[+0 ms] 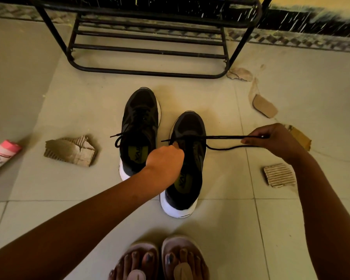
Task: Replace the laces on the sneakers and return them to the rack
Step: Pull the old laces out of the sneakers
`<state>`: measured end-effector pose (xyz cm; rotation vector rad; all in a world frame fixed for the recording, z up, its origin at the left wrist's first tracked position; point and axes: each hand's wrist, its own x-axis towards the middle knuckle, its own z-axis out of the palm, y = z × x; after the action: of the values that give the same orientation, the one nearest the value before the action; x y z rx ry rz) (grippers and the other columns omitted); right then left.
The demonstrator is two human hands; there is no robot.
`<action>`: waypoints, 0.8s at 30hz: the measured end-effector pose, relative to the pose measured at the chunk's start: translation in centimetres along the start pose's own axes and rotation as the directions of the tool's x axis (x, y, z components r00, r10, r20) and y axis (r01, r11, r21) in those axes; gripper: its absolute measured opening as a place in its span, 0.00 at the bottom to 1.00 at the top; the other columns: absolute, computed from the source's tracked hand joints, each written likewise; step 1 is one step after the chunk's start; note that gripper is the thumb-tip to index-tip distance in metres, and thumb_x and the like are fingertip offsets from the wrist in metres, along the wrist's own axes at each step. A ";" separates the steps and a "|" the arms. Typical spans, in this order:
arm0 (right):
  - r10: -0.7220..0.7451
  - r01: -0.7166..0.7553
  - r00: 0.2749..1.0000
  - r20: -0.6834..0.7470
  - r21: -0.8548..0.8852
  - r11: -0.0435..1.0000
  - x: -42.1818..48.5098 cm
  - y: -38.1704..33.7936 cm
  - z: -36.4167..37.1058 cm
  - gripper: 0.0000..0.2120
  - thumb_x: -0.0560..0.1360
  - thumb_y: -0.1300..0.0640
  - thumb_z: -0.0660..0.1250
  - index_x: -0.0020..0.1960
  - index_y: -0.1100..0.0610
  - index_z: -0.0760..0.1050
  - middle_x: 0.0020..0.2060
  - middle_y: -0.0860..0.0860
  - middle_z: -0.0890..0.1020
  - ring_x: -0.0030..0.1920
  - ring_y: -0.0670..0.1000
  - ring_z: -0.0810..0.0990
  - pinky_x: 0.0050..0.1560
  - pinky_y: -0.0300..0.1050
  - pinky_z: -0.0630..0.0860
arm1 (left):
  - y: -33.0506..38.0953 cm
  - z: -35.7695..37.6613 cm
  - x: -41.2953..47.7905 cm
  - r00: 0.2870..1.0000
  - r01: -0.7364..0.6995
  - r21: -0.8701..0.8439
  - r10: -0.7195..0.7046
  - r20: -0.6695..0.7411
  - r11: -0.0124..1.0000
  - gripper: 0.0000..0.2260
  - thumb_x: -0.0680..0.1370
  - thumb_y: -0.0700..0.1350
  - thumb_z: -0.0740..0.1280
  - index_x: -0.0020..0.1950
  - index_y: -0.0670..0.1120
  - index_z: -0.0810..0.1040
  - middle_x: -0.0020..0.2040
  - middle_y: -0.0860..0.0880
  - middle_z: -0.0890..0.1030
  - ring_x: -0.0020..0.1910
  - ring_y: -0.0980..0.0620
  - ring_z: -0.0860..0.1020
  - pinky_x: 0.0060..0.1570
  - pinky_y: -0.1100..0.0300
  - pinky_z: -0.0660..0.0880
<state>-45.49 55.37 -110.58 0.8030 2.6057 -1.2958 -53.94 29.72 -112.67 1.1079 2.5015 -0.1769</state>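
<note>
Sneakers: two on the tile floor (240, 219), black with white soles, toes pointing at the rack (150, 51). The far sneaker (139, 126) sits to the left, the near sneaker (187, 178) just beside it on the right.
Laces: two, both black. The far sneaker's lace (117, 139) is threaded, its loose ends spilling off the left side.
Pulled lace: and here's the action, the near sneaker's lace (220, 136) is stretched out sideways to the right, two strands running side by side off the shoe, one tip poking out left.
Right hand: right hand (275, 140) is out wide over the floor, fingers curled, pinching that lace taut.
Left hand: left hand (165, 160) is down on the near sneaker, fingers curled, gripping its top by the eyelets, thumb tip right at the lace.
Rack: one, black metal bars, standing against the wall just beyond the shoes.
Cardboard: five torn scraps around the shoes, the biggest scrap (71, 150) on the left.
Bottle: one pink and white bottle (0, 156) lying at the left edge.
Feet: two, in sandals (182, 257), at the bottom.
</note>
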 end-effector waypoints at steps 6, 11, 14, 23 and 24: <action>0.039 -0.106 0.856 -0.515 -0.101 0.989 1.1 0.9 0.7 0.05 0.70 0.56 0.74 0.41 0.57 0.82 0.26 0.46 0.77 0.28 0.41 0.74 0.31 0.38 0.64 | -0.1 0.1 0.0 1.000 -0.002 0.005 0.002 0.005 1.000 0.16 0.79 0.36 0.59 0.67 0.41 0.69 0.52 0.43 0.78 0.50 0.45 0.78 0.40 0.59 0.68; -0.087 -0.268 0.624 -0.777 -0.317 0.910 0.9 0.9 0.3 0.10 0.69 0.53 0.64 0.42 0.59 0.79 0.40 0.59 0.80 0.43 0.63 0.77 0.43 0.52 0.73 | -0.1 0.3 0.0 1.000 -0.008 0.007 0.008 -0.005 1.000 0.16 0.80 0.37 0.58 0.67 0.41 0.69 0.51 0.43 0.78 0.49 0.45 0.79 0.40 0.60 0.68; -0.099 -0.395 0.561 -0.822 -0.370 0.841 0.6 0.9 -0.4 0.11 0.69 0.54 0.60 0.43 0.60 0.76 0.43 0.60 0.77 0.46 0.63 0.73 0.47 0.53 0.65 | -0.1 0.3 0.0 1.000 -0.006 -0.002 0.006 -0.010 1.000 0.15 0.80 0.37 0.57 0.67 0.41 0.69 0.52 0.43 0.78 0.49 0.45 0.79 0.40 0.60 0.68; 0.267 -0.384 0.911 -0.316 -0.407 0.829 0.5 0.9 0.9 0.17 0.66 0.58 0.76 0.53 0.55 0.77 0.51 0.59 0.80 0.54 0.60 0.78 0.53 0.50 0.72 | -0.6 -0.3 0.0 1.000 -0.029 -0.151 0.029 -0.004 0.988 0.16 0.81 0.49 0.58 0.64 0.41 0.69 0.46 0.44 0.75 0.47 0.45 0.77 0.39 0.58 0.69; 0.285 -0.346 0.935 -0.211 -0.370 0.862 0.4 0.7 1.9 0.20 0.65 0.60 0.77 0.55 0.56 0.76 0.52 0.59 0.80 0.53 0.58 0.78 0.51 0.47 0.72 | -0.6 -0.6 0.1 0.999 -0.032 -0.190 0.034 0.009 0.981 0.18 0.80 0.53 0.58 0.62 0.41 0.69 0.44 0.45 0.73 0.46 0.46 0.77 0.39 0.57 0.69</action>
<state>-45.73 54.47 -112.39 1.2164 2.5650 -0.6008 -54.62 29.48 -112.20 1.0650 2.4283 0.0636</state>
